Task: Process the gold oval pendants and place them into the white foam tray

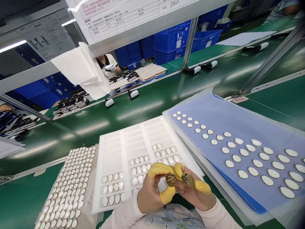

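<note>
My left hand [152, 189], with yellow finger cots on its tips, pinches a small gold oval plate [171, 179] bearing a curly engraved letter. A matching gold oval plate [188, 180] is held by my right hand [199, 194], whose fingertips also wear yellow cots. Both engraved faces are turned toward me, side by side. Behind my hands lies a white foam tray [111, 171] with rows of pale oval pieces [141, 159] in its slots; my hands and forearms hide part of its near edge.
At left, a cardboard sheet [91, 181] carries many pale ovals. On the right, blue film-covered sheets [205, 108] hold spaced-out ovals. Beyond runs a green conveyor belt [152, 105] with black-and-white devices [133, 93]. A metal post [269, 60] and overhead paper [114, 19] frame the bench. A co-worker [111, 65] sits opposite.
</note>
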`<control>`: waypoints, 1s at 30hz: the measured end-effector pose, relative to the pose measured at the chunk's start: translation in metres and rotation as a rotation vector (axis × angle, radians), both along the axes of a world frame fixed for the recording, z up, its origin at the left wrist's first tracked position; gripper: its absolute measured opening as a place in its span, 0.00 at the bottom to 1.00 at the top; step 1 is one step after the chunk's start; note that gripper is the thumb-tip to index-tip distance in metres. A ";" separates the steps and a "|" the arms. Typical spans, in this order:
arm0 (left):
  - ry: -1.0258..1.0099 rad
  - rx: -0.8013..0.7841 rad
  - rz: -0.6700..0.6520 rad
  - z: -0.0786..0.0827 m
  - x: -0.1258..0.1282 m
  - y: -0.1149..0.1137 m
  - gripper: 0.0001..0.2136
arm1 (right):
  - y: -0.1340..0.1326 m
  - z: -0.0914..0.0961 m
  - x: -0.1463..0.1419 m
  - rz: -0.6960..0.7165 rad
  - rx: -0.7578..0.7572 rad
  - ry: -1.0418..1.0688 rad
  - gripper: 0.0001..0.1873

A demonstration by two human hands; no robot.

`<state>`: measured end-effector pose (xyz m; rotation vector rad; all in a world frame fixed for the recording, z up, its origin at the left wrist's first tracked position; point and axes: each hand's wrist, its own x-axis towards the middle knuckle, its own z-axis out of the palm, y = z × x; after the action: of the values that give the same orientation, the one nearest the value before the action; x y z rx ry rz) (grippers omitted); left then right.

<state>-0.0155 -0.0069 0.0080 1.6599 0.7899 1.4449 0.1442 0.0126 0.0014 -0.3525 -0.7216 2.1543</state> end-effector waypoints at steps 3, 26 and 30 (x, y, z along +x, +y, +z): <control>-0.014 0.011 -0.018 0.002 0.001 0.001 0.14 | -0.002 -0.003 -0.002 -0.030 -0.013 -0.001 0.32; -0.027 -0.047 0.004 -0.009 -0.015 0.003 0.16 | 0.005 -0.018 0.000 -0.145 0.004 -0.056 0.31; -0.004 -0.166 0.134 -0.023 -0.037 0.003 0.15 | 0.016 -0.026 0.018 -0.175 0.221 -0.356 0.27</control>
<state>-0.0529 -0.0042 -0.0148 1.5022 1.0076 1.4312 0.1617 0.0285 -0.0251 -0.6645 -1.0769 1.8443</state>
